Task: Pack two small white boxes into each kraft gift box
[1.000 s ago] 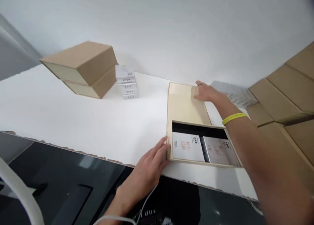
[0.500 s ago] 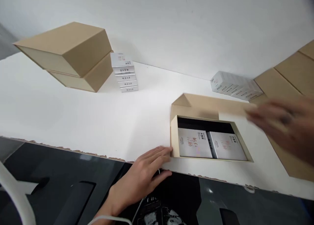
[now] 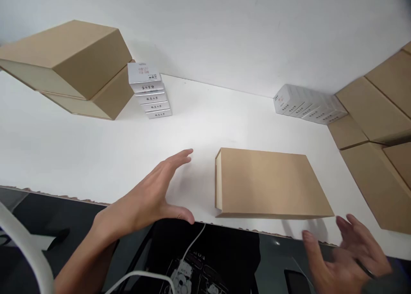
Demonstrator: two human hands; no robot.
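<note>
A brown cardboard gift box (image 3: 272,182) lies closed near the table's front edge, its lid hiding whatever is inside. To its left, my left hand (image 3: 147,195) hovers with thumb and fingers spread wide, apart from the box. My right hand (image 3: 349,251), wearing a dark ring, is just off the box's front right corner. Its thumb and fingers are apart, and nothing is in it. Neither hand holds anything.
Two larger brown boxes (image 3: 86,58) are stacked at the back left beside a pile of small white boxes (image 3: 149,88). A row of white boxes (image 3: 305,103) stands along the wall at right. More brown boxes (image 3: 375,105) fill the right end of the white table (image 3: 80,157).
The gift box was open, showing two white boxes inside; its lid is now shut. My left hand has left its side and moved left. My right hand has come down toward the front edge.
</note>
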